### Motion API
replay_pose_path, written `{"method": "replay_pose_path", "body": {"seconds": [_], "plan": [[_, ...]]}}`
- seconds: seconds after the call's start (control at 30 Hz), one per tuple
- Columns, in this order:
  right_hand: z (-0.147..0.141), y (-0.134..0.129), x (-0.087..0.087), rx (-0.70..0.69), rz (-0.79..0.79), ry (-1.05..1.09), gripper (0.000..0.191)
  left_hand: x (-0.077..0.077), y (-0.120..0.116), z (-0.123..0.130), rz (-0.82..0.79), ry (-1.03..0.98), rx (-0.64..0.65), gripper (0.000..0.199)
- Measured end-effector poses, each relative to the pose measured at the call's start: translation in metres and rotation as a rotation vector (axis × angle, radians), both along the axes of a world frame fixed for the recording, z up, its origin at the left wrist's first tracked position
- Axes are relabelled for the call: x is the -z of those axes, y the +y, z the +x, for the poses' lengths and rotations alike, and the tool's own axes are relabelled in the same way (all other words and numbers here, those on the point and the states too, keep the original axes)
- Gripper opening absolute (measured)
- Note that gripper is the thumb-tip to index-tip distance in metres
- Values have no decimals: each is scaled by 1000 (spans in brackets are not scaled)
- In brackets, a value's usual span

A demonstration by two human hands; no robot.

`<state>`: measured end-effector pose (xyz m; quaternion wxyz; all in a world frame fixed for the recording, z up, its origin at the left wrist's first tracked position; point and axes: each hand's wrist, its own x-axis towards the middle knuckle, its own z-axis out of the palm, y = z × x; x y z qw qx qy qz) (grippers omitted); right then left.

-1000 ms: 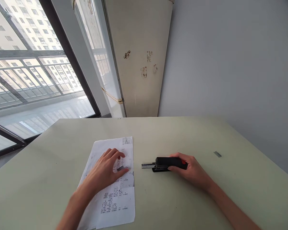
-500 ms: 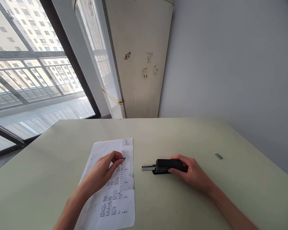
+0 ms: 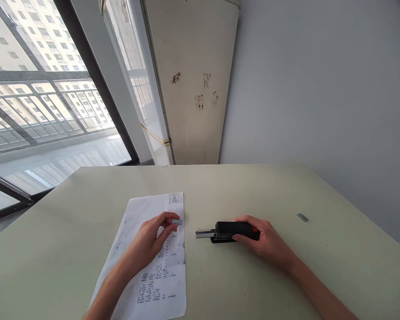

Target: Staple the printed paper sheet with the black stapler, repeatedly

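Between the thumb and fingers of my left hand (image 3: 155, 233) is a short grey strip of staples (image 3: 177, 222), held over the printed paper sheets (image 3: 166, 284). My right hand (image 3: 260, 238) is wrapped round the rear of a black stapler (image 3: 235, 228) that lies on the table, pointing left. A metal tray sticks out of the stapler's front, towards my left hand. The staple strip is a short way left of that tray and apart from it.
Another grey staple strip (image 3: 302, 217) lies on the right part of the pale table (image 3: 270, 186). Behind the table stand a beige cabinet-like panel (image 3: 193, 129) with brown marks and a grey wall (image 3: 320, 89). A window (image 3: 46, 111) is at the left.
My left hand has moved slightly right with the staple strip, which now shows more of its length. My right hand and the stapler have stayed in place.
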<state>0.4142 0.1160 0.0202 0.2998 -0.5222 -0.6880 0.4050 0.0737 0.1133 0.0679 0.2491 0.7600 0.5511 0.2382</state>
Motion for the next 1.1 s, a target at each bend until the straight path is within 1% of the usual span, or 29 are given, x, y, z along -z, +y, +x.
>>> {"method": "replay_pose_path", "body": {"seconds": [0.1,0.2,0.37,0.47,0.6,0.83,1.1], "plan": [[0,-1,-1,-6,-5,2,30,4,-3,10,-6,-13,34,26],[1,-1,0,-10,-8,6,30,11,-7,22,5,-19,56,26],[1,1,3,-17,0,5,30,25,-11,35,103,26,76,25],[1,1,4,-18,4,-8,32,30,-12,40,136,47,107,22],[1,2,4,-14,2,-18,32,32,-14,46,169,73,132,20],[1,1,3,-27,11,-11,34,31,-17,56,164,117,128,20],[2,2,4,-27,19,-27,35,33,-17,61,212,112,117,19]]}}
